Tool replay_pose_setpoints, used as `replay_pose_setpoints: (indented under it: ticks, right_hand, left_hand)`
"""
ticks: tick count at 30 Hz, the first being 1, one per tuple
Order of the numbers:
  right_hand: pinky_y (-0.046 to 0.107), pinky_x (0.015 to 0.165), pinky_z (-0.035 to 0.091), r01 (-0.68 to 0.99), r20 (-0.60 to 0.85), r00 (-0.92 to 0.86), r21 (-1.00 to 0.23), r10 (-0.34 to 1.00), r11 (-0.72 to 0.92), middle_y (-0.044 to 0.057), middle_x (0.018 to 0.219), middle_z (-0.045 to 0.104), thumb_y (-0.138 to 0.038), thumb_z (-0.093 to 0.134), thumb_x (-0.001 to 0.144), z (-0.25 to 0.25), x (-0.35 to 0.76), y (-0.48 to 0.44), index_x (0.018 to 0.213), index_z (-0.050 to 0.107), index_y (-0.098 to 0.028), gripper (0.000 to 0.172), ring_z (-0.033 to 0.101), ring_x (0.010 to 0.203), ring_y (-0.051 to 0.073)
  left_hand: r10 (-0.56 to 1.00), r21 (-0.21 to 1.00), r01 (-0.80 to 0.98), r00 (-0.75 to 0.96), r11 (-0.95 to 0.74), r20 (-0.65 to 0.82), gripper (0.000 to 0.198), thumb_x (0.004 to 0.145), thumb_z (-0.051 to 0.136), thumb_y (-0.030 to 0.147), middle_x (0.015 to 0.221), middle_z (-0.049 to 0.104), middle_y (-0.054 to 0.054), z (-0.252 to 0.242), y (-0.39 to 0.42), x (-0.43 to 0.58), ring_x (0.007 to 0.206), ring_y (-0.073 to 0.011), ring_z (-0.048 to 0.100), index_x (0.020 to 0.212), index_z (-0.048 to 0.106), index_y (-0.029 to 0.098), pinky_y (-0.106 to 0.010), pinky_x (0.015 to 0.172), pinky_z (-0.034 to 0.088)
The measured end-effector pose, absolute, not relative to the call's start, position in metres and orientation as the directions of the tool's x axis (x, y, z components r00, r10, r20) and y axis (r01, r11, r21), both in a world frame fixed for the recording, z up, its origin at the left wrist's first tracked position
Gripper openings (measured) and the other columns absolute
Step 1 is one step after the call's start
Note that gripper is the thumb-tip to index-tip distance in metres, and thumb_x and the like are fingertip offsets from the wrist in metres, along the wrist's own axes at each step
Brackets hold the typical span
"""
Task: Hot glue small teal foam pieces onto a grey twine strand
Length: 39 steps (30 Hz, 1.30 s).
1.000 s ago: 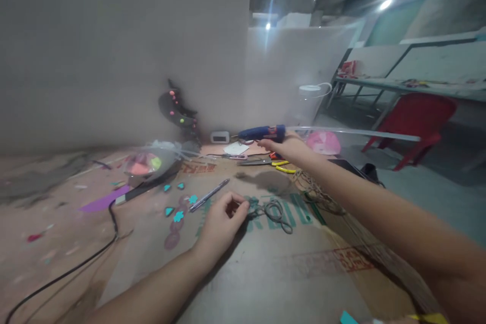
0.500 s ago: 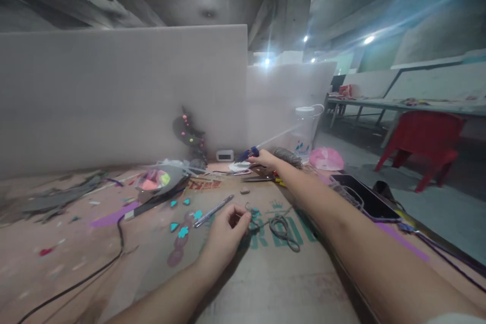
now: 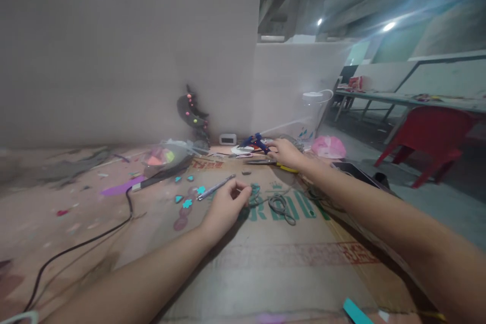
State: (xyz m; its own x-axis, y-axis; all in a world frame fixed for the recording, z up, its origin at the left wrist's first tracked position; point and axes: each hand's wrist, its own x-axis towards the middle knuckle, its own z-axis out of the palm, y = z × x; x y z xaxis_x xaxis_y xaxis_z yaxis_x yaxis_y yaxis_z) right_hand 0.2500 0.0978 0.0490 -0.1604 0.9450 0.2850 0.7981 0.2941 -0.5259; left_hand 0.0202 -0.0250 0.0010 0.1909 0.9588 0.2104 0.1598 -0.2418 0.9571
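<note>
My left hand [image 3: 230, 201] rests on the cardboard with thumb and fingers curled into a pinch. A thin grey cord [image 3: 279, 206] runs to its fingertips and lies in loose loops to the right; the exact grip is partly hidden. Beside that hand lies a silver pen [image 3: 216, 187]. At the back, my right hand [image 3: 284, 152] has its fingers apart near the handle of a blue glue gun [image 3: 255, 140] with a clear glue stick in it. The gun stands by a white piece [image 3: 242, 150]. Scissors [image 3: 261, 162] lie in front of the right hand.
Cardboard [image 3: 281, 278] covers the table's middle. Teal cut-outs [image 3: 187, 203] lie left of the pen. Behind are a dark crescent ornament [image 3: 190, 114], a small white clock [image 3: 228, 139], a clear jug [image 3: 312, 116] and a pink bundle [image 3: 328, 147]. A black cable [image 3: 76, 247] crosses the left side.
My right hand has let go of the glue gun and drawn back to the right. The left hand keeps its pinch. The view has tilted down.
</note>
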Motion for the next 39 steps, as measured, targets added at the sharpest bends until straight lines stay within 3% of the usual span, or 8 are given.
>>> replay_pose_setpoints:
  ticks: [2,5,7,9,13,24,34,39]
  right_hand:
    - [0.036,0.103,0.04,0.756,0.321,-0.189,-0.555,0.928,0.346,0.013,0.118,0.069,-0.023,0.058,0.09,0.049,0.242,0.066,0.106,0.07,-0.013,0.022,0.058,0.117,0.025]
    - [0.03,0.077,0.053,0.645,0.305,-0.25,-0.655,0.919,0.393,0.009,0.109,0.071,-0.033,0.045,0.097,0.041,0.222,0.018,0.114,0.063,-0.015,0.03,0.066,0.079,0.014]
    - [0.028,0.063,0.054,0.333,0.25,-0.295,-0.877,0.922,0.345,0.01,0.114,0.067,-0.04,0.046,0.097,0.034,0.21,-0.009,0.118,0.057,-0.017,0.033,0.061,0.063,0.01]
    - [0.028,0.057,0.054,0.116,0.199,-0.321,-0.962,0.926,0.246,0.009,0.113,0.066,-0.045,0.052,0.094,0.027,0.202,-0.026,0.121,0.054,-0.02,0.037,0.061,0.06,0.01]
    - [0.027,0.052,0.05,-0.086,0.081,-0.323,-0.995,0.943,0.056,0.001,0.078,0.066,-0.052,0.06,0.088,0.017,0.198,-0.035,0.127,0.05,-0.022,0.05,0.061,0.055,0.013]
    - [0.024,0.049,0.038,0.017,0.061,-0.277,-0.998,0.959,0.068,-0.007,0.052,0.05,-0.06,0.073,0.073,0.014,0.197,-0.032,0.075,0.056,-0.019,0.044,0.047,0.048,0.009]
    - [0.024,0.05,0.034,0.172,0.131,-0.266,-0.968,0.955,0.18,-0.005,0.06,0.051,-0.054,0.07,0.077,0.017,0.2,-0.027,0.077,0.059,-0.018,0.037,0.043,0.052,0.009]
    - [0.025,0.052,0.036,0.124,0.166,-0.254,-0.971,0.953,0.202,-0.006,0.063,0.049,-0.048,0.063,0.085,0.016,0.2,-0.032,0.104,0.058,-0.019,0.035,0.046,0.056,0.01]
  left_hand:
    - [0.959,0.959,0.149,0.189,-0.243,0.213,0.024,0.083,0.061,0.04,0.061,0.056,0.003,0.0,-0.024,0.02,0.06,-0.0125,0.053,0.078,0.058,0.017,-0.023,0.058,0.039]
    - [0.958,0.964,0.12,0.193,-0.236,0.21,0.026,0.083,0.062,0.042,0.065,0.058,0.003,0.001,-0.024,0.02,0.061,-0.0123,0.054,0.082,0.061,0.016,-0.023,0.059,0.04]
    - [0.958,0.968,0.095,0.2,-0.23,0.208,0.026,0.083,0.062,0.042,0.067,0.059,0.002,0.003,-0.025,0.02,0.061,-0.0121,0.054,0.084,0.062,0.016,-0.023,0.06,0.041]
    - [0.96,0.974,0.073,0.196,-0.217,0.199,0.026,0.081,0.063,0.041,0.067,0.059,0.002,0.006,-0.027,0.021,0.06,-0.0119,0.053,0.081,0.062,0.016,-0.024,0.059,0.041]
    - [0.972,0.979,0.087,0.163,-0.186,0.17,0.022,0.078,0.066,0.039,0.065,0.058,0.002,0.012,-0.03,0.021,0.059,-0.0119,0.051,0.077,0.062,0.017,-0.024,0.058,0.041]
    - [0.97,0.971,0.146,0.181,-0.19,0.163,0.02,0.082,0.065,0.036,0.072,0.064,-0.001,0.011,-0.03,0.02,0.064,-0.0126,0.055,0.08,0.066,0.016,-0.024,0.061,0.043]
    - [0.956,0.957,0.204,0.252,-0.206,0.152,0.018,0.081,0.065,0.034,0.077,0.069,-0.003,0.011,-0.032,0.019,0.07,-0.0158,0.06,0.081,0.069,0.016,-0.025,0.063,0.044]
    - [0.954,0.949,0.215,0.243,-0.23,0.176,0.017,0.081,0.065,0.034,0.073,0.066,-0.001,0.008,-0.03,0.018,0.068,-0.0147,0.058,0.076,0.067,0.017,-0.025,0.062,0.043]
